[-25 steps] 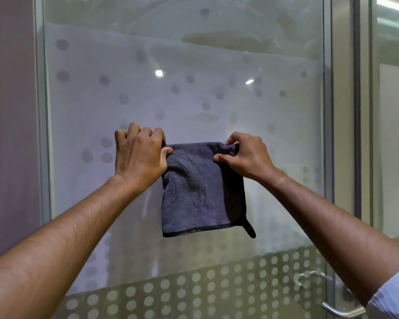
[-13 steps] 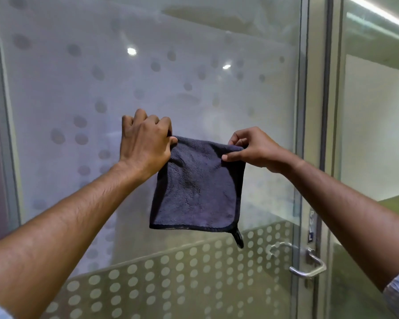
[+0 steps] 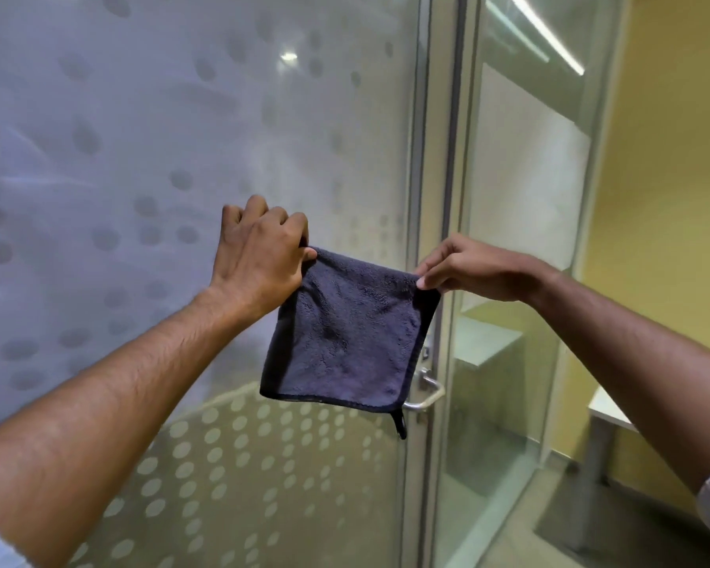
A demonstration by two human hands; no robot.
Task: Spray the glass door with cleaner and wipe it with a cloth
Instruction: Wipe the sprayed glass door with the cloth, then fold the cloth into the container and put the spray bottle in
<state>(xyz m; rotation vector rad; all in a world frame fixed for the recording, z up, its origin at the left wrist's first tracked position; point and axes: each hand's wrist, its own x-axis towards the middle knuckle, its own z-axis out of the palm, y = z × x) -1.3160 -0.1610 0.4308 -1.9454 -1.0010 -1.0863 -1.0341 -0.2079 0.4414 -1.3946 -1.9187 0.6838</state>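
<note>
Head view: the left hand (image 3: pixel 259 256) curls its fingers (image 3: pixel 281 223) round one top corner of the dark cloth (image 3: pixel 345 338); the right hand (image 3: pixel 472 268) pinches the other. The cloth hangs below both, before the frosted glass door (image 3: pixel 140 137).

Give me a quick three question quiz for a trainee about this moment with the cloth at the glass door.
1. True or false: the left hand and the right hand each hold a top corner of the dark cloth.
2. What hangs from the cloth's lower right corner?
A. a loop tab
B. a spray nozzle
C. a price sticker
3. Fill the gap: the frosted glass door carries a pattern of ____.

Key
1. True
2. A, the loop tab
3. dots
</note>
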